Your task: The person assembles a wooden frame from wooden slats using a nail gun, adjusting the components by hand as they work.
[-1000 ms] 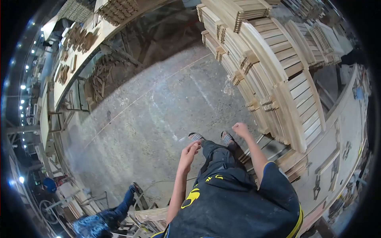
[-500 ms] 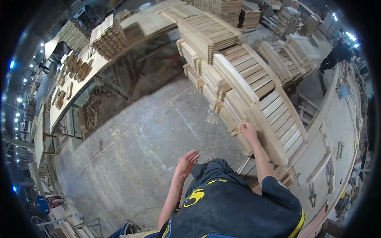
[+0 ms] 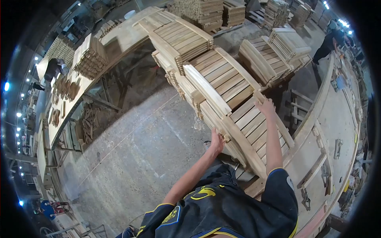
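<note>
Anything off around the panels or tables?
One untidy spot: loose wood pieces lie jumbled beneath the table at left, unlike the neat stack on top. The slatted panels at the left hand and right hand show no obvious damage.

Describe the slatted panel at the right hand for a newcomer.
Find the row of wooden stacks beside the floor, then its end nearest the dark shirt. The slatted panel lies on top there; unlike its neighbours, it has the right hand at its rail and the left hand by its side.
</note>
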### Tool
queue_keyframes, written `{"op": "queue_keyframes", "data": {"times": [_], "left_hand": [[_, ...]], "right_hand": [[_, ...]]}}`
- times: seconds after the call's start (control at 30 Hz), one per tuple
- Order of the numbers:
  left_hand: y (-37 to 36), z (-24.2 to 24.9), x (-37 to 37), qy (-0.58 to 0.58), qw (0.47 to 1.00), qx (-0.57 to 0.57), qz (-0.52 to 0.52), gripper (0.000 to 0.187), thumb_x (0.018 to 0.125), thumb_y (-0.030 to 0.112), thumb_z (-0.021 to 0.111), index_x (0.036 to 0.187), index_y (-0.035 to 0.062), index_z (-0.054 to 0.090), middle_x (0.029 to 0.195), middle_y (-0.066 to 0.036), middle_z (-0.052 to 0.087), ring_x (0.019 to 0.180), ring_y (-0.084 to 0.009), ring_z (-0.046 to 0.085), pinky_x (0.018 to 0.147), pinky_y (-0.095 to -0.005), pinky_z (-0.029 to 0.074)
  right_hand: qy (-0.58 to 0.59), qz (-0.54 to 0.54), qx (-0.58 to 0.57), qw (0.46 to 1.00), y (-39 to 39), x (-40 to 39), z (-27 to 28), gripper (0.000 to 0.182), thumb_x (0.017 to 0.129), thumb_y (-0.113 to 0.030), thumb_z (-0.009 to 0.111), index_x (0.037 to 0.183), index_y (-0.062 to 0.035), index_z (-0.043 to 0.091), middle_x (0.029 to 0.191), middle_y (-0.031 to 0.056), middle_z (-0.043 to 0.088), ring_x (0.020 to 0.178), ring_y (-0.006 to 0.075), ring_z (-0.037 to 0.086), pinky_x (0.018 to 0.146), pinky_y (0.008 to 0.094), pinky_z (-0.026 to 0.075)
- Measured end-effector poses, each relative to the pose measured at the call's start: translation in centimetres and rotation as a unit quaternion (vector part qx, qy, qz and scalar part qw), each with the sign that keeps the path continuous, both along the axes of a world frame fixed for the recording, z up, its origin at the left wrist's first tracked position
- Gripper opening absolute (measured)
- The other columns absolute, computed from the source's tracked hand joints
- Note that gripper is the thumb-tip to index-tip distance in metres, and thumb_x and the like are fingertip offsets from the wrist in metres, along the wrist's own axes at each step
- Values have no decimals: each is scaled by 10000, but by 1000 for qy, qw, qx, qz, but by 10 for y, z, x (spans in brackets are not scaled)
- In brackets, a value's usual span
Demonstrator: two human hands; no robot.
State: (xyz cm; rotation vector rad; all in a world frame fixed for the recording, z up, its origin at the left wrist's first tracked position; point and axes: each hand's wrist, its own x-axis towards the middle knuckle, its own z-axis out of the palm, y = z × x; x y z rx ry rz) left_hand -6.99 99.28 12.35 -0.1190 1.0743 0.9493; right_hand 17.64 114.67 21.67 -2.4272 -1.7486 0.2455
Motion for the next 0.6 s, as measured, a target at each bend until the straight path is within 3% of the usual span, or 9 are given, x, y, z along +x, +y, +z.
{"op": "queue_keyframes", "data": {"times": [0.07, 0.13, 0.17, 0.23, 0.27, 0.37, 0.4, 0.47, 0.6], "left_hand": [[21, -22, 5, 0, 1000, -17, -21, 746, 833, 694, 295, 1093, 30, 515, 921, -24, 509, 920, -184, 481, 850, -308, 337], [44, 9, 7, 1, 999, -37, -21, 800, 832, 696, 300, 1207, 13, 478, 1062, -59, 523, 1025, -223, 474, 950, -327, 310], [53, 20, 11, -11, 999, -48, 6, 831, 836, 692, 302, 1321, 25, 405, 1239, -98, 474, 1145, -244, 428, 1023, -353, 282], [59, 19, 12, -28, 999, -22, 2, 837, 843, 680, 313, 1398, 54, 329, 1370, -109, 388, 1239, -251, 368, 1066, -368, 252], [64, 46, 16, -33, 997, -72, 25, 807, 854, 664, 312, 1407, 77, 321, 1407, -102, 363, 1286, -245, 340, 1081, -366, 243], [66, 49, 23, -19, 996, -78, 45, 794, 855, 657, 331, 1408, 87, 330, 1397, -95, 391, 1277, -252, 371, 1063, -376, 286], [68, 44, 23, 6, 992, -124, 27, 768, 855, 650, 346, 1378, 89, 383, 1351, -92, 437, 1234, -248, 408, 1034, -368, 315], [69, 12, 21, 39, 990, -135, -1, 762, 834, 674, 352, 1304, 88, 478, 1254, -99, 514, 1153, -248, 457, 968, -377, 359], [71, 5, 16, 60, 988, -139, -23, 765, 829, 687, 334, 1274, 89, 502, 1196, -104, 554, 1078, -261, 500, 907, -379, 391]], "right_hand": [[35, 41, -52, 997, 19, 17, -10, 763, 730, -524, 647, 1286, -39, 451, 1199, 190, 546, 1130, 338, 519, 948, 492, 398], [63, 60, -70, 994, 29, 28, -17, 758, 721, -504, 668, 1276, -31, 461, 1188, 195, 556, 1115, 342, 532, 940, 478, 409], [86, 73, -72, 991, 30, 32, -21, 753, 712, -484, 690, 1266, -23, 470, 1177, 200, 566, 1101, 345, 545, 932, 464, 420], [162, 102, -89, 977, 38, 44, -35, 730, 692, -439, 730, 1238, -17, 493, 1134, 214, 591, 1074, 351, 564, 918, 427, 436], [201, 70, -80, 974, 39, 43, -27, 724, 685, -423, 744, 1235, -21, 499, 1099, 229, 607, 1074, 346, 569, 919, 405, 437], [189, 55, -68, 978, 48, 56, -60, 722, 685, -448, 735, 1241, -45, 515, 1295, 249, 469, 1178, 406, 463, 984, 435, 388], [221, 75, -90, 968, 43, 45, -22, 732, 688, -445, 729, 1251, -35, 504, 1290, 266, 462, 1174, 421, 457, 991, 438, 380], [201, 87, -22, 976, 38, 39, -21, 689, 698, -443, 723, 1190, 4, 542, 1180, 271, 543, 1114, 405, 511, 943, 433, 416], [208, 89, -75, 971, 41, 40, -19, 597, 712, -452, 720, 1034, 37, 602, 996, 255, 624, 983, 376, 589, 849, 432, 460]]}}
